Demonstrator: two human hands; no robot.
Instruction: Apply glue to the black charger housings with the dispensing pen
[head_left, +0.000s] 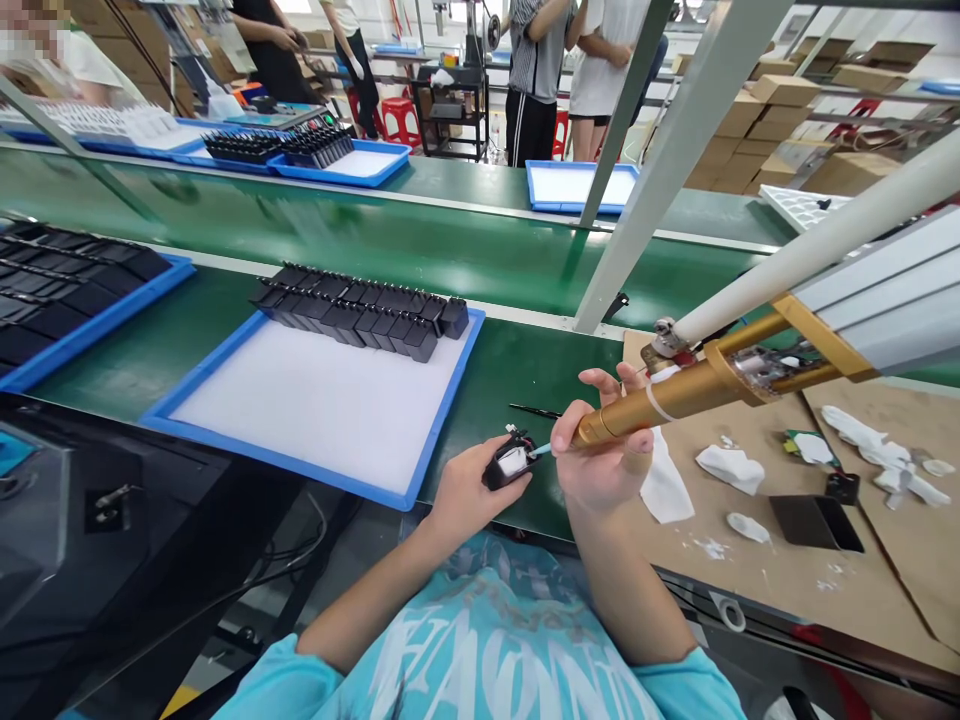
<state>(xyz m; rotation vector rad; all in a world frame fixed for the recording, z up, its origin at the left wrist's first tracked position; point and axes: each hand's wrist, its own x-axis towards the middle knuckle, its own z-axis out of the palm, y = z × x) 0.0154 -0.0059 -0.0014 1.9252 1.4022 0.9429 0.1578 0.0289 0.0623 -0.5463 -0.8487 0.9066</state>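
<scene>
My left hand [466, 492] is closed around a small black open-topped plastic case [495, 474] with white material inside, held low over the green bench. My right hand [596, 470] grips the front of a gold-coloured glue dispensing gun [675, 395] from below, its outer fingers spread. The gun's pale blue nozzle tip [543, 450] points left into the case's opening. Whether it touches the inside, I cannot tell. Behind the hands a thin black tool [534, 411] lies on the bench. To the left, a blue-rimmed tray [300, 400] carries rows of black cases [360, 310].
A metal post [637, 200] rises behind the gun. Brown cardboard [705, 540] at right carries crumpled white wipes [731, 468] and a black open case [816, 522]. Another loaded tray [75, 300] sits far left. People [536, 80] stand beyond the green line.
</scene>
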